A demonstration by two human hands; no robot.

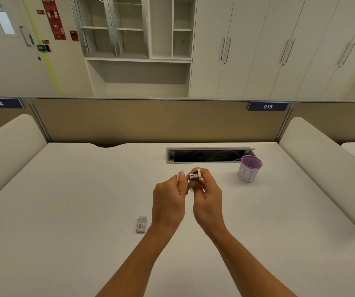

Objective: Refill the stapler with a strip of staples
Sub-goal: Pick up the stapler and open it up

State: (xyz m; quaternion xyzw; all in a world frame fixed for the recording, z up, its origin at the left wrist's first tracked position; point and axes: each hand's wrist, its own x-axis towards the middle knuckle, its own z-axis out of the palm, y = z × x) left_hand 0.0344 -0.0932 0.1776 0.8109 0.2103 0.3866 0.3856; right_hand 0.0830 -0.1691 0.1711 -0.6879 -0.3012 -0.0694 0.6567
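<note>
A purple-rimmed cup (250,170) with handwriting on its white side is stood on the surface (65,200) to the right of the hands, near an open cable slot (208,155); nothing can be made out inside the cup. A small staple box (141,224) is laid flat on the surface just left of the left forearm. The stapler (194,176) is held above the surface between both hands. The right hand (207,195) is closed around it, and the left hand (169,197) is curled shut against its near end. Most of the stapler is hidden by the fingers (182,174), and whether a strip of staples is held cannot be told.
</note>
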